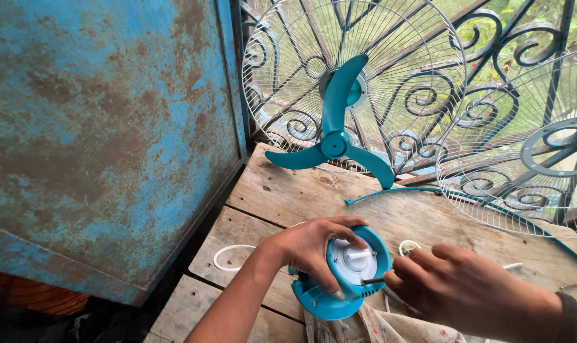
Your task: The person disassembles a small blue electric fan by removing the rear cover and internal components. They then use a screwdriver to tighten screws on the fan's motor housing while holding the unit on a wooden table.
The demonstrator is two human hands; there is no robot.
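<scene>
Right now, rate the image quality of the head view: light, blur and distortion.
Head view: soft daylight comes through the iron grille, bright and slightly washed out behind the wire fan guards; no harsh glare; the left hand and teal motor housing are sharp; the rusty blue panel bows near the edge from wide-angle distortion.

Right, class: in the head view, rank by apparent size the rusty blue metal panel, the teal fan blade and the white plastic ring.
1. rusty blue metal panel
2. teal fan blade
3. white plastic ring
</scene>
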